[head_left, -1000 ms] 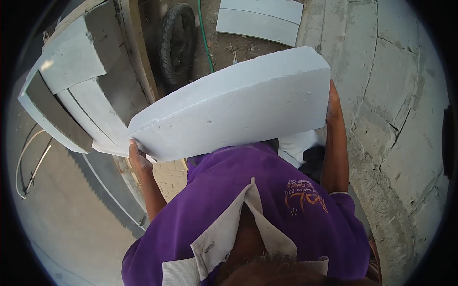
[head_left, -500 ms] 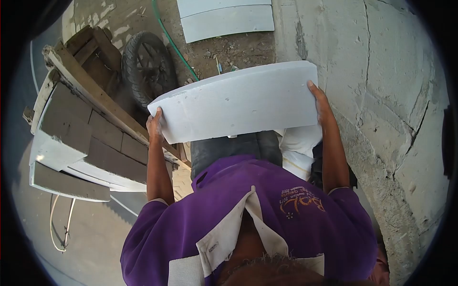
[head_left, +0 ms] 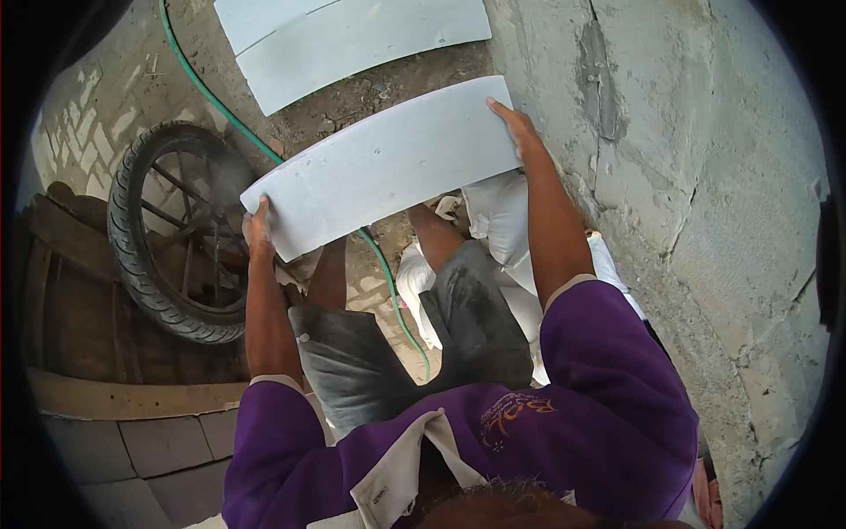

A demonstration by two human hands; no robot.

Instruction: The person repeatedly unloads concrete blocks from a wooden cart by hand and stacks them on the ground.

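A long, pale lightweight concrete block [head_left: 388, 163] is held out in front of me above the ground, tilted so its right end lies farther away. My left hand [head_left: 257, 229] grips its left end, thumb on the upper face. At the opposite end, my right hand [head_left: 518, 132] is closed around the edge, also with the thumb on top. The fingers under the block are hidden. Beyond it, similar pale blocks [head_left: 361, 44] lie side by side on the dirt.
A spoked wheel with a black tyre [head_left: 132, 238] stands at my left. A wooden beam [head_left: 132, 397] and stacked grey blocks [head_left: 167, 445] are below it. A green hose [head_left: 383, 264] runs between my legs. White sacks [head_left: 507, 212] lie by the cracked concrete wall [head_left: 670, 132].
My body and view have turned, and the wheel now appears nearer and lower left. The block, still in both hands, sits farther left in view and more tilted. My legs have come into sight.
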